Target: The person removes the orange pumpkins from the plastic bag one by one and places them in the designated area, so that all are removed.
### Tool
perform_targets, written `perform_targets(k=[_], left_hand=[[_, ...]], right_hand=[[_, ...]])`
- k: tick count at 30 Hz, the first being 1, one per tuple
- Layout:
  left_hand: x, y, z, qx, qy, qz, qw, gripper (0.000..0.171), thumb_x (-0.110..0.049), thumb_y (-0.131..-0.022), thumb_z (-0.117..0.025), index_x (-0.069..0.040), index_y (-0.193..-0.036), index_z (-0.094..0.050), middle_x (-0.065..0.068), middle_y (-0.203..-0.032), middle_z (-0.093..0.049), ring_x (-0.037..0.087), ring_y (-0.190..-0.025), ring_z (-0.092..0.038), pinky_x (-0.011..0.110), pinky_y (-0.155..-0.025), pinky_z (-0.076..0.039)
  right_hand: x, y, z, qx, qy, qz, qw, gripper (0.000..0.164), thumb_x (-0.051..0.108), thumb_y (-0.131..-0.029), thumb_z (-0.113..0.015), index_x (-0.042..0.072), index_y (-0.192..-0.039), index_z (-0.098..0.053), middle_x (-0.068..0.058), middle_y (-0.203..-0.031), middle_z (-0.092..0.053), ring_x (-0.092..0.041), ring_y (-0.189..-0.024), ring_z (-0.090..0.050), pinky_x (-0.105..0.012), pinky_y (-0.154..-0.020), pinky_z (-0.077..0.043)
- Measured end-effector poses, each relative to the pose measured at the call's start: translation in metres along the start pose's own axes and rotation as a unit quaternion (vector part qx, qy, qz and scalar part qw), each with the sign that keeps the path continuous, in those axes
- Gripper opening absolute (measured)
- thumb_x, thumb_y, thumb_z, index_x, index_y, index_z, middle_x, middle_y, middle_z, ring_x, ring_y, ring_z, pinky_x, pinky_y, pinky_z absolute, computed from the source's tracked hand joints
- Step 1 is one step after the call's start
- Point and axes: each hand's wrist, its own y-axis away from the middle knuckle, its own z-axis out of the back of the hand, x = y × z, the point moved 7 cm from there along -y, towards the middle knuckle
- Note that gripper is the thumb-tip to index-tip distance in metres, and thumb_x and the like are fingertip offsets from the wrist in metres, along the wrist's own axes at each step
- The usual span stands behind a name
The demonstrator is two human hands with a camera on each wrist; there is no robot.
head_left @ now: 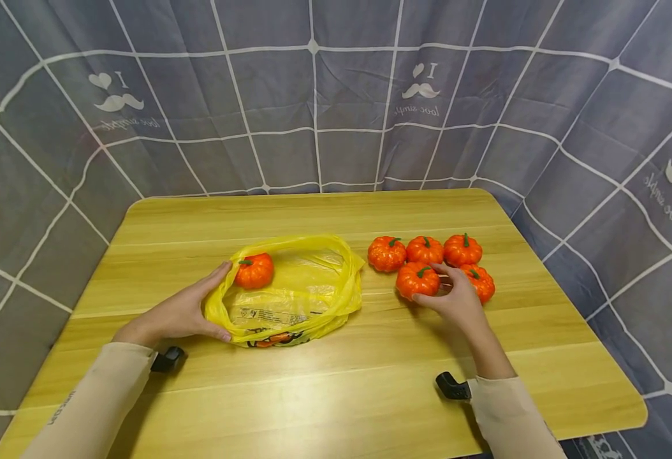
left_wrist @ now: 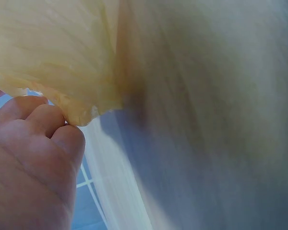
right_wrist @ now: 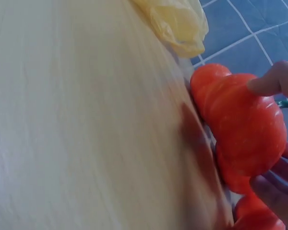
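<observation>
A yellow plastic bag lies with its mouth spread wide, and one small orange pumpkin sits inside near its left edge. My left hand holds the bag's left rim, thumb on the near side and fingers on the far side; in the left wrist view the fingers curl against the thin plastic. To the right of the bag, my right hand grips a pumpkin with a green stem between thumb and fingers. The right wrist view shows this pumpkin from below, with a shadow beneath it on the table.
Behind the gripped pumpkin stand a left pumpkin, a middle one and a right one. Another pumpkin is partly hidden by the right hand. The wooden table ends at a grey checked curtain.
</observation>
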Motion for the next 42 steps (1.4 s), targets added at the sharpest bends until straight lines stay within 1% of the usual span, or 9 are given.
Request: perform_targets(k=[7, 12, 15, 20, 24, 27, 32, 37, 42], left_hand=[[0.001, 0.000, -0.001, 0.002, -0.002, -0.001, 1.0000, 0.138, -0.044, -0.065, -0.094, -0.014, -0.164, -0.003, 0.016, -0.167, 0.001, 0.044, -0.150, -0.004, 0.066, -0.115, -0.011], [0.002, -0.001, -0.001, 0.002, -0.006, -0.001, 1.0000, 0.138, -0.045, -0.064, -0.094, -0.015, -0.164, -0.003, 0.016, -0.168, 0.000, 0.044, -0.150, -0.005, 0.066, -0.115, -0.012], [0.003, -0.001, -0.001, 0.002, -0.008, -0.001, 1.0000, 0.138, -0.046, -0.064, -0.094, -0.015, -0.164, -0.003, 0.016, -0.168, 0.000, 0.044, -0.150, -0.006, 0.066, -0.115, -0.012], [0.004, -0.001, -0.001, 0.003, -0.011, -0.001, 0.9999, 0.139, -0.047, -0.064, -0.094, -0.015, -0.164, -0.002, 0.016, -0.167, 0.000, 0.044, -0.150, -0.006, 0.066, -0.115, -0.013], [0.005, -0.002, -0.002, 0.004, -0.009, -0.004, 0.9999, 0.139, -0.047, -0.064, -0.094, -0.015, -0.164, -0.002, 0.016, -0.167, 0.000, 0.044, -0.150, -0.006, 0.065, -0.115, -0.013], [0.006, -0.002, -0.002, 0.004, -0.008, -0.006, 0.9999, 0.139, -0.047, -0.064, -0.094, -0.015, -0.164, -0.002, 0.016, -0.167, 0.000, 0.044, -0.150, -0.006, 0.065, -0.115, -0.013], [0.006, -0.002, -0.002, 0.003, -0.009, -0.007, 0.9999, 0.139, -0.046, -0.064, -0.094, -0.015, -0.164, -0.002, 0.017, -0.167, 0.000, 0.044, -0.150, -0.006, 0.065, -0.115, -0.013], [0.006, -0.003, -0.001, 0.005, -0.006, -0.006, 0.9999, 0.139, -0.046, -0.064, -0.094, -0.014, -0.164, -0.002, 0.018, -0.167, 0.001, 0.044, -0.150, -0.005, 0.065, -0.115, -0.012], [0.007, -0.002, -0.001, 0.004, -0.002, -0.006, 1.0000, 0.139, -0.046, -0.064, -0.094, -0.015, -0.164, -0.002, 0.017, -0.167, 0.000, 0.043, -0.150, -0.005, 0.065, -0.115, -0.012]], right_hand=[[0.000, 0.001, 0.002, -0.009, 0.032, 0.001, 0.999, 0.078, 0.017, -0.078, -0.088, -0.009, -0.141, -0.050, -0.028, -0.139, -0.047, -0.042, -0.119, -0.055, -0.051, -0.101, -0.046], [0.001, 0.004, 0.005, -0.010, 0.048, -0.007, 0.999, 0.079, 0.017, -0.079, -0.087, -0.010, -0.142, -0.048, -0.031, -0.140, -0.046, -0.044, -0.127, -0.047, -0.055, -0.107, -0.038], [0.003, 0.005, 0.005, -0.003, 0.069, -0.008, 0.998, 0.080, 0.018, -0.080, -0.086, -0.010, -0.144, -0.046, -0.032, -0.142, -0.044, -0.046, -0.131, -0.042, -0.057, -0.110, -0.034], [0.007, 0.006, 0.003, -0.003, 0.092, -0.002, 0.996, 0.083, 0.016, -0.081, -0.084, -0.010, -0.147, -0.042, -0.034, -0.146, -0.041, -0.049, -0.134, -0.040, -0.059, -0.111, -0.031], [0.016, 0.008, 0.005, -0.024, 0.078, 0.007, 0.997, 0.089, 0.018, -0.080, -0.085, -0.007, -0.151, -0.038, -0.031, -0.147, -0.041, -0.047, -0.135, -0.039, -0.060, -0.111, -0.031], [0.027, 0.008, 0.006, -0.041, 0.058, 0.017, 0.997, 0.096, 0.029, -0.078, -0.088, -0.001, -0.154, -0.036, -0.027, -0.150, -0.040, -0.045, -0.136, -0.039, -0.060, -0.110, -0.033], [0.038, 0.006, 0.008, -0.059, 0.039, 0.026, 0.997, 0.107, 0.047, -0.072, -0.091, 0.006, -0.156, -0.037, -0.020, -0.153, -0.040, -0.045, -0.133, -0.043, -0.059, -0.107, -0.037], [0.051, 0.004, 0.005, -0.061, 0.032, 0.040, 0.997, 0.103, 0.042, -0.071, -0.092, 0.007, -0.153, -0.041, -0.018, -0.153, -0.042, -0.043, -0.133, -0.045, -0.058, -0.107, -0.039], [0.064, 0.001, -0.007, -0.050, 0.014, 0.053, 0.997, 0.099, 0.039, -0.071, -0.093, 0.003, -0.150, -0.045, -0.016, -0.150, -0.048, -0.035, -0.137, -0.044, -0.052, -0.111, -0.036]])
